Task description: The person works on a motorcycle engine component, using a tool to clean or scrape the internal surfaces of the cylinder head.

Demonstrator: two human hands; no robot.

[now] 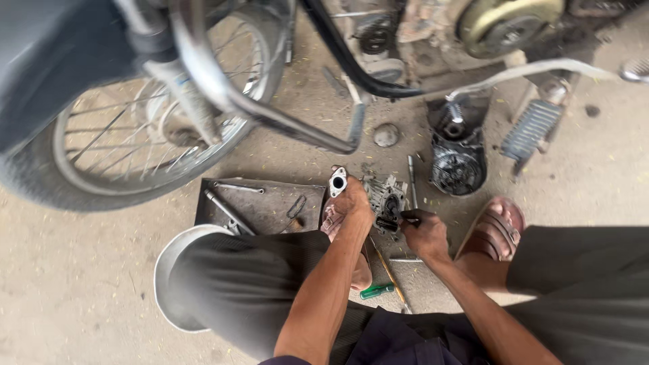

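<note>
On the floor, middle of the scene: a small metal engine part [385, 199] sits on the concrete between the person's knees, just near of the motorcycle.
Left hand [350, 203]: closed over the left side of the engine part, steadying it against the ground.
Right hand [422, 233]: fist wrapped round the dark handle of a tool [399, 221], whose tip meets the near right side of the part.
Step in hand: it looks like a fastener on the part is being worked with the tool; which way it turns I cannot tell.
Next move calls for: a firm hold from the left hand and the tool kept square on the fastener.
Left: a flat metal tray [260, 206] with rods.
Far right: a dark round engine cover [458, 169].
Near: a green-handled screwdriver [376, 291].
</note>
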